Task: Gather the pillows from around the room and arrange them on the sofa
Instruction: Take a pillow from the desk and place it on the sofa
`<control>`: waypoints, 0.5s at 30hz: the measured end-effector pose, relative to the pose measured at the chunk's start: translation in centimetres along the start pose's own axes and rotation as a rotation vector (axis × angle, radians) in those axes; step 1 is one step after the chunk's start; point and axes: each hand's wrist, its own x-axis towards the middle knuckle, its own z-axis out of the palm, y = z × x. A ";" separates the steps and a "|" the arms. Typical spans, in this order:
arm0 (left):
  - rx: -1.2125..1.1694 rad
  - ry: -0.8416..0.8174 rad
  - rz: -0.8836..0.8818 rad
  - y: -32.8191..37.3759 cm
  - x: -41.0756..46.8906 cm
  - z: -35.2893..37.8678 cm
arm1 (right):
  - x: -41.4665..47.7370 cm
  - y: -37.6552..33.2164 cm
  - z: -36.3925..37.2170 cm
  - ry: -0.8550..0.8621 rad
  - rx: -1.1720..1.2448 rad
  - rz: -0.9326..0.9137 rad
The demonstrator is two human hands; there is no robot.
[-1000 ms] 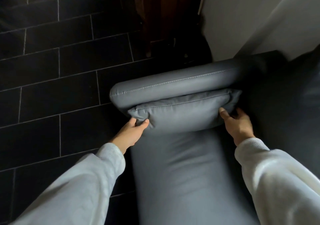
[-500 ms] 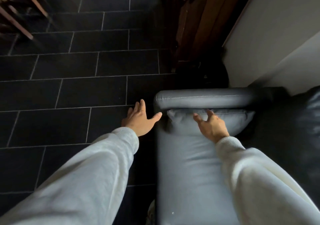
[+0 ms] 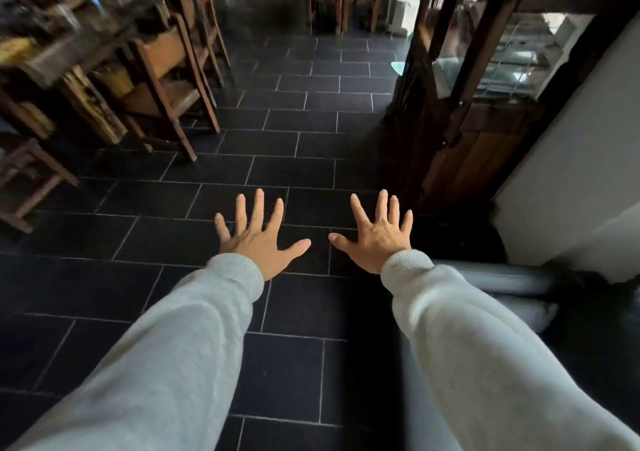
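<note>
My left hand (image 3: 260, 239) and my right hand (image 3: 377, 239) are stretched out in front of me over the dark floor, palms down, fingers spread, holding nothing. At the right edge the grey sofa arm (image 3: 495, 279) shows behind my right sleeve. Just under it lies the grey pillow (image 3: 526, 313), mostly hidden by the sleeve. Both hands are away from the pillow, to its left and farther forward.
Dark tiled floor (image 3: 298, 159) runs ahead. Wooden chairs (image 3: 166, 83) and a cluttered table stand at the left, blurred. A wooden cabinet with glass panes (image 3: 485, 79) stands at the right, beside a white wall (image 3: 568, 180).
Both hands have let go of the pillow against the sofa arm and opened wide. The view has swung up and left, from the sofa to the room.
</note>
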 end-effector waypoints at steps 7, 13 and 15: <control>-0.027 0.092 -0.161 -16.9 -8.4 -8.9 | -4.3 -17.5 -6.8 0.091 -0.004 -0.139; -0.107 0.170 -0.301 -27.5 -13.5 -13.4 | -5.8 -30.2 -10.1 0.064 -0.069 -0.250; -0.123 0.180 -0.347 -30.2 -14.3 -14.2 | -5.8 -33.9 -10.6 0.055 -0.090 -0.305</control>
